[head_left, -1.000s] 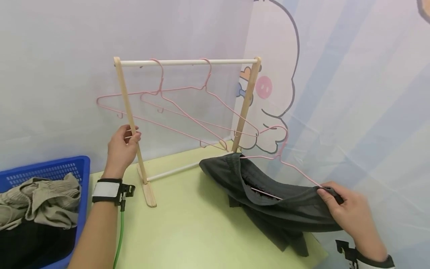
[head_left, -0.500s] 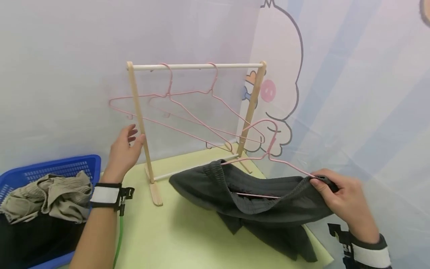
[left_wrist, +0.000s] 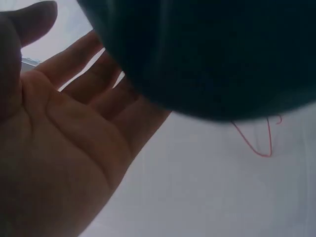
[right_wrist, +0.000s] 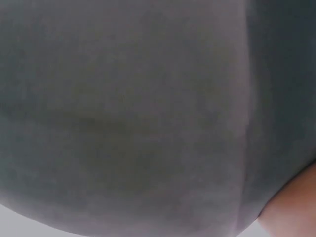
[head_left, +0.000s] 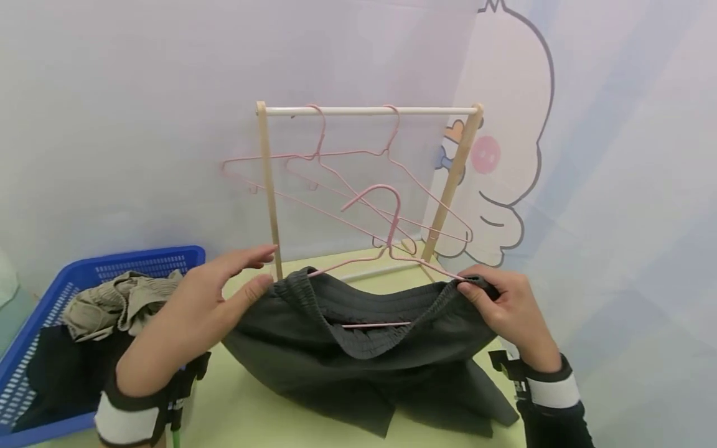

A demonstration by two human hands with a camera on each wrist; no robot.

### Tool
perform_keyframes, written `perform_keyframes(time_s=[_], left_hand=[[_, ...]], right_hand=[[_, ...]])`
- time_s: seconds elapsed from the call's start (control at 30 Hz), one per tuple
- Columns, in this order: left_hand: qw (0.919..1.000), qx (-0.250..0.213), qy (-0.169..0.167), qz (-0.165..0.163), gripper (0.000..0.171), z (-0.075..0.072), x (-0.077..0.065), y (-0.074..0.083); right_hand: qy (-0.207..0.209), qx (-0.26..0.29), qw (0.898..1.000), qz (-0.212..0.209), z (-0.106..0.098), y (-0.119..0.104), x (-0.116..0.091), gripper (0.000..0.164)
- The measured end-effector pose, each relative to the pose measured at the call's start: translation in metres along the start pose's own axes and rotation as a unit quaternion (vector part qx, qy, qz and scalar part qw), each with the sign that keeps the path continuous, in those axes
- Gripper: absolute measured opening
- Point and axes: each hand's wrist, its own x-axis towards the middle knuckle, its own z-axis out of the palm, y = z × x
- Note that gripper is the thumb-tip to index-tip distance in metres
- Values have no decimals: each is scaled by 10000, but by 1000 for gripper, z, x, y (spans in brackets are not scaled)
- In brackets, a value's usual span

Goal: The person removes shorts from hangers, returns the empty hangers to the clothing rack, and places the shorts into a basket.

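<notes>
Dark grey shorts (head_left: 313, 361) with an elastic waistband are draped over a pink clothes hanger (head_left: 394, 233), whose hook points up and to the left. My right hand (head_left: 512, 311) pinches the waistband and hanger at the right end. At the left end my left hand (head_left: 201, 305) reaches toward the waistband, fingers extended and thumb apart. In the left wrist view, the fingers of that hand (left_wrist: 64, 133) lie beside or partly behind the dark cloth; contact is unclear. Cloth fills most of the right wrist view.
Behind the shorts stands a small rack with wooden posts and a white rail (head_left: 358, 111). Two pink hangers hang from it, one a bare hanger (head_left: 322, 149). A blue basket (head_left: 73, 264) on the left holds beige clothing (head_left: 120, 302) and black clothing (head_left: 73, 373).
My left hand has left the rack's left post and come toward the shorts' left end. My right hand has carried the shorts and hanger leftward, in front of the rack. The head view has shifted.
</notes>
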Motion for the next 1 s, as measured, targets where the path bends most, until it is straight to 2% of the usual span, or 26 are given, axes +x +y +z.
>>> perform_keyframes(time_s=[0.17,0.3,0.5,0.7,0.83,1.0], left_hand=[[9991,313,213,206,54,4,-16,9],[9954,705,621,185,49,7,-25,8],[9832,1006,1455,449,37,13,-33,-2],[9709,1048,2078,565,27,19,-39,-12],[9679,938,2267,552,27,21,-42,-18],[9676,883,2301,548,26,22,-41,-22]], right_hand=[[-52,120,9999,-11,21,0,10,25],[-121,407,9991,-72,37,0,16,26],[-191,805,9965,-109,55,-4,19,24],[-414,776,9961,-65,62,-6,22,27],[-614,733,9954,-89,63,-8,24,27],[-752,784,9941,-20,64,-10,24,28]])
